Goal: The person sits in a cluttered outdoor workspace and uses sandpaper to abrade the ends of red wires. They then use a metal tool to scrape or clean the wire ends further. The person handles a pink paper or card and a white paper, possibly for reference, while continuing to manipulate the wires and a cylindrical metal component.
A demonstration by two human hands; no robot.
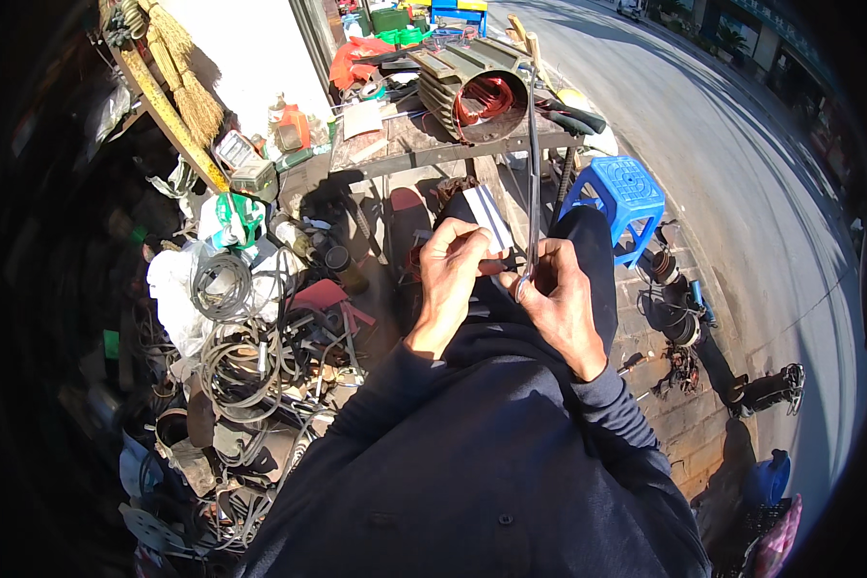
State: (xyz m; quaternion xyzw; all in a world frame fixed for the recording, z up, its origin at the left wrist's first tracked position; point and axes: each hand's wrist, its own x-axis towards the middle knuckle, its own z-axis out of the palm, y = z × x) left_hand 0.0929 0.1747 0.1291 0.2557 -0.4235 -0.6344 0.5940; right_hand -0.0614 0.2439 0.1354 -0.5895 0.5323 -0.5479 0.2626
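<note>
My left hand (451, 275) is closed, thumb and fingers pinched together; what lies between the fingertips is too small to make out. Just beyond them, over my dark-trousered lap, is a white rectangular piece (488, 217) with a dark stripe; whether the fingers touch it I cannot tell. A few centimetres away, my right hand (561, 306) closes its thumb and fingers around the lower end of a long thin dark strip (535, 183). The strip rises nearly upright, crossing in front of the bench. My two hands' fingertips almost meet.
Ahead, a wooden bench (405, 146) bears a finned motor housing (477, 91) with reddish windings. A blue plastic stool (626, 188) stands to the right, beside the road. Coiled cables (246, 371) and scrap crowd the left. A straw broom (193, 96) leans at the far left.
</note>
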